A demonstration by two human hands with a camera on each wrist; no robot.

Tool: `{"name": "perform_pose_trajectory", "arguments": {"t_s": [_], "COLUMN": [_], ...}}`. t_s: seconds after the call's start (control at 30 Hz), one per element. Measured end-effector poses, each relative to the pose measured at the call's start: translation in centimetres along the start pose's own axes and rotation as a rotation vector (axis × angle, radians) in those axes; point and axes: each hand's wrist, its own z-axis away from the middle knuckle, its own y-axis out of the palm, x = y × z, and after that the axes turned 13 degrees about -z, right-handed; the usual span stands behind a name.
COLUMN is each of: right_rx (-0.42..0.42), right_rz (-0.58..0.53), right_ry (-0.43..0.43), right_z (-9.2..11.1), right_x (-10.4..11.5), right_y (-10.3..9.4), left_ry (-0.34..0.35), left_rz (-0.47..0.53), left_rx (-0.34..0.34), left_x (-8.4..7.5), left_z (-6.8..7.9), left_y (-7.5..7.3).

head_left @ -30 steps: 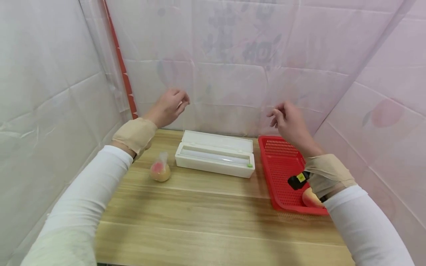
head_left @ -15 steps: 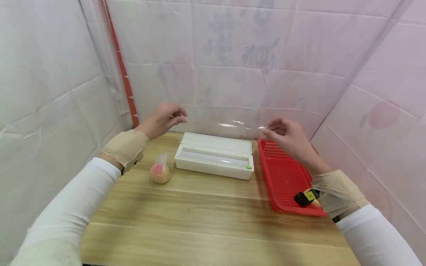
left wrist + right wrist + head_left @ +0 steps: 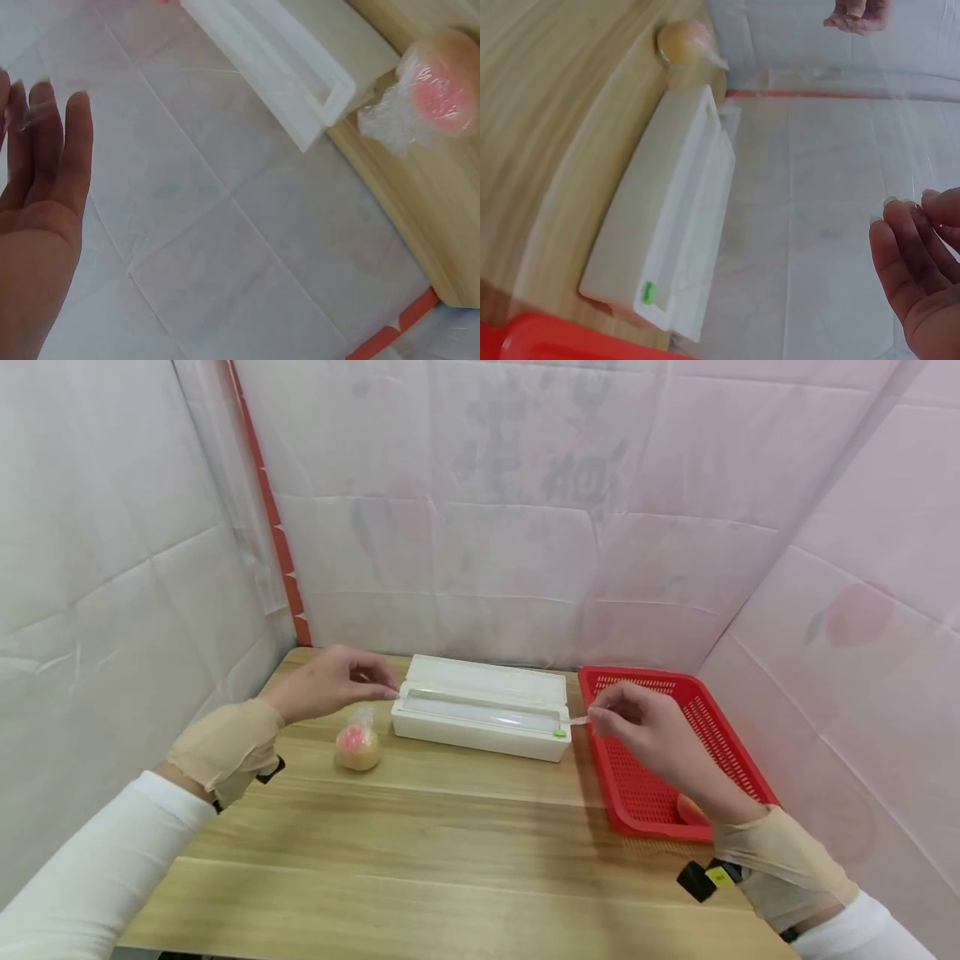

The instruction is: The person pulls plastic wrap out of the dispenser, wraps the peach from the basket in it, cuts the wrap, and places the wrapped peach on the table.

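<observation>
A thin clear sheet of plastic wrap (image 3: 577,721) stretches between my hands, mostly too transparent to trace. My left hand (image 3: 337,681) pinches its left end with thumb and fingertips, just off the box's left end. At the other side, my right hand (image 3: 652,735) pinches the right end, over the red basket's left part. Beneath the sheet lies a white wrap dispenser box (image 3: 480,737), its lid tipped back and a green slider (image 3: 560,733) at its right end. A peach wrapped in clear film (image 3: 358,748) sits left of the box, below my left hand.
The red perforated basket (image 3: 611,810) stands on the right of the wooden table (image 3: 450,860). Partly behind my right arm, a peach (image 3: 691,811) lies in it. White printed sheeting (image 3: 510,552) encloses the back and sides, with a red strip (image 3: 279,539) at the back left corner.
Both hands have come down from in front of the back sheeting to about box height, bringing the plastic wrap down with them. The box, the wrapped peach and the basket stay in place.
</observation>
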Motion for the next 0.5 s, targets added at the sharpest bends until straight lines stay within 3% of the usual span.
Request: {"name": "perform_pose_trajectory", "arguments": {"t_s": [0.13,0.3,0.5], "right_rx": [0.01,0.01,0.048], "right_rz": [-0.021,0.012,0.054], "right_ry": [-0.119,-0.351,-0.45], "right_z": [2.1,4.1,6.2], "right_x": [-0.4,-1.1,-1.7], "right_y": [0.6,2.0,3.3], "left_ry": [0.071,0.202,0.313], "left_rz": [0.014,-0.032,-0.076], "left_rx": [0.031,-0.019,-0.063], "left_x": [0.2,0.6,0.9], "left_z": [1.6,3.2,4.9], "left_y": [0.7,1.8,3.2]}}
